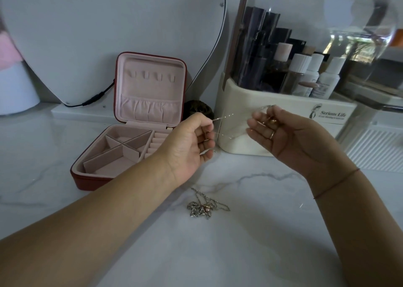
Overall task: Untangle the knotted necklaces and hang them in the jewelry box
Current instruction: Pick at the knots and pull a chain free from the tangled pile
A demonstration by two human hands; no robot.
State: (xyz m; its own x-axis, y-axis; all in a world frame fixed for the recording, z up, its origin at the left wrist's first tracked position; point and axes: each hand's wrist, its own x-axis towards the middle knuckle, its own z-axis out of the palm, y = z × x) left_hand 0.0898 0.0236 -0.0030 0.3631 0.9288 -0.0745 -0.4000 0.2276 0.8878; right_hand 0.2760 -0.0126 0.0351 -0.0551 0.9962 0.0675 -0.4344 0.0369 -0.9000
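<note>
Your left hand (192, 143) was raised above the table (261, 254), its fingers curled in, with thumb and forefinger pinching one end of a thin necklace (231, 123). Your right hand (283, 134) was up at about the same height, palm turned toward you and fingers loosely bent. It held the other end of the chain between the thumb and fingertips, where a small gold-coloured piece showed. The chain ran between your two hands in fine strands in front of the cream cosmetics organizer (283, 116); whether any knot was left in it was too fine to tell. A ring (271, 135) sat on one finger of your right hand, and a red thread (335, 184) circled that wrist.

The tangled necklaces (202, 208) lay in a small silvery heap on the table below and between your hands, a pinkish bead showing in the middle and a few loose lengths trailing out from it.

The jewelry box (91, 180) stood open to the left, just beyond your left hand. Its lid was upright, and the row of hooks (152, 75) in the pink lining was bare. A heart-shaped mirror (87, 36) leaned against the wall behind it.
</note>
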